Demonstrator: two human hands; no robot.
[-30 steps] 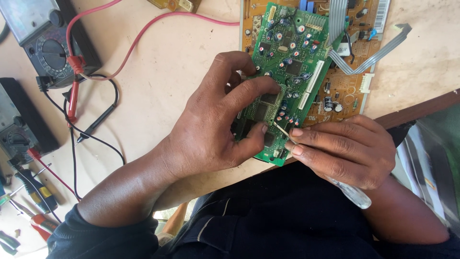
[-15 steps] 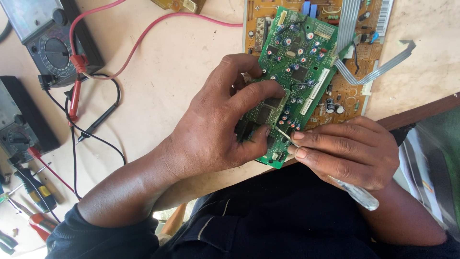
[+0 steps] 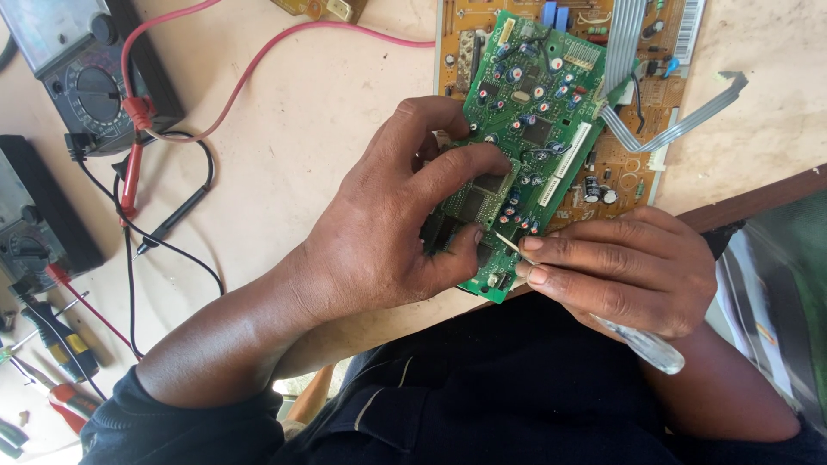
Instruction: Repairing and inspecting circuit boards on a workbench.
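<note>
My left hand (image 3: 405, 215) grips a green circuit board (image 3: 538, 112) by its lower end, thumb and fingers wrapped over the chips. The board tilts up over a larger orange circuit board (image 3: 620, 164) lying on the table. My right hand (image 3: 620, 271) holds a tool with a clear handle (image 3: 646, 349), and its thin metal tip (image 3: 508, 244) touches the green board's lower edge next to my left thumb. Grey ribbon cables (image 3: 680, 125) run from the orange board.
An analogue multimeter (image 3: 86, 73) sits at the top left with red and black probe leads (image 3: 129, 185) trailing over the beige table. Another dark meter (image 3: 30, 224) and several screwdrivers (image 3: 60, 362) lie along the left edge. A dark table edge (image 3: 758, 198) runs at right.
The green board has shifted slightly right and up in my left hand. The tool tip stays at the board's lower edge, with my right hand nearly still.
</note>
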